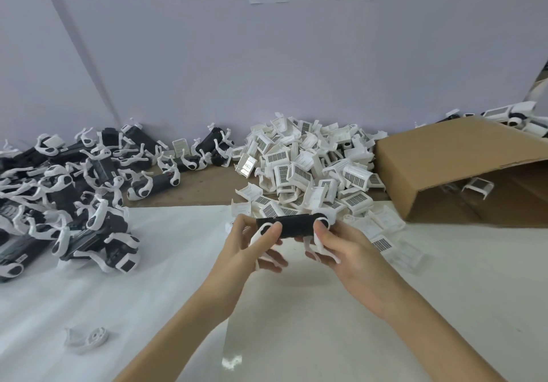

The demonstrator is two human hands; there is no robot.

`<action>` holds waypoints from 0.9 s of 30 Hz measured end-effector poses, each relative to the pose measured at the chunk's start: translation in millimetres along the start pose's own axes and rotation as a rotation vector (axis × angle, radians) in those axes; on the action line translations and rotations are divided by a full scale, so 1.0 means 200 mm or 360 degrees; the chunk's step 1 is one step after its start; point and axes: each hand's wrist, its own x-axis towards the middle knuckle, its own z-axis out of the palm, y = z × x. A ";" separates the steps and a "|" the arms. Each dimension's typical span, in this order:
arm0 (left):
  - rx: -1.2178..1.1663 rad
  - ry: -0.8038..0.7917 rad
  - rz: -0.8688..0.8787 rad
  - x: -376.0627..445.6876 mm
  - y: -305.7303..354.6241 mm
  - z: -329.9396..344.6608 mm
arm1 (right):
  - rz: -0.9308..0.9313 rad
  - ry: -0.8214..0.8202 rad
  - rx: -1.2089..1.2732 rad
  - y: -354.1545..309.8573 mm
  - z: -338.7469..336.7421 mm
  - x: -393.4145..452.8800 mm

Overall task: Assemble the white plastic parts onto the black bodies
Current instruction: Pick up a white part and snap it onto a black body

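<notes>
A black body (292, 226) with white leg parts at both ends is held level above the white table sheet, in front of the pile. My left hand (252, 248) grips its left end, thumb on a white leg piece. My right hand (338, 246) grips the right end, fingers under the white legs hanging below. A heap of loose white plastic parts (311, 168) with dark grilles lies just behind the hands. On the left lies a pile of black bodies with white legs (68, 192).
An open cardboard box (462, 168) lies on its side at the right with white parts inside. A small loose white piece (89, 338) rests on the white sheet (166, 263) near the front left. A lilac wall stands behind the table.
</notes>
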 end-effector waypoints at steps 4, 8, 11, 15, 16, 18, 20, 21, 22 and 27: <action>0.0368 -0.0254 0.0240 -0.01 0.03 -0.08 | -0.0173 -0.0281 -0.0088 -0.06 -0.08 0.00; 0.0793 -0.0344 0.0622 0.01 0.02 -0.14 | -0.0309 -0.0561 -0.0294 -0.08 -0.15 -0.01; 0.0843 -0.0336 0.0672 0.00 0.02 -0.12 | -0.0317 -0.0582 -0.0319 -0.09 -0.17 0.00; 0.1149 -0.0007 0.0832 -0.01 -0.01 -0.06 | -0.0255 -0.0014 -0.0147 -0.08 -0.11 0.00; 0.1273 0.0038 0.0942 -0.01 -0.01 -0.04 | -0.0273 0.0201 -0.0185 -0.07 -0.09 0.01; 0.1558 0.0041 0.1118 -0.01 -0.03 0.00 | -0.0302 0.0450 -0.0384 -0.03 -0.03 0.00; 0.1751 0.0096 0.1238 -0.02 -0.05 0.02 | -0.0338 0.0428 -0.0476 0.02 0.03 -0.02; 0.1759 0.0156 0.1263 -0.02 -0.05 0.03 | -0.0372 0.0362 -0.0480 0.03 0.05 -0.03; 0.1710 0.0231 0.1259 -0.02 -0.04 0.03 | -0.0410 0.0285 -0.0476 0.03 0.08 -0.03; 0.0790 0.0254 0.0781 0.00 0.02 -0.03 | -0.0453 -0.0028 -0.0457 0.00 0.07 -0.04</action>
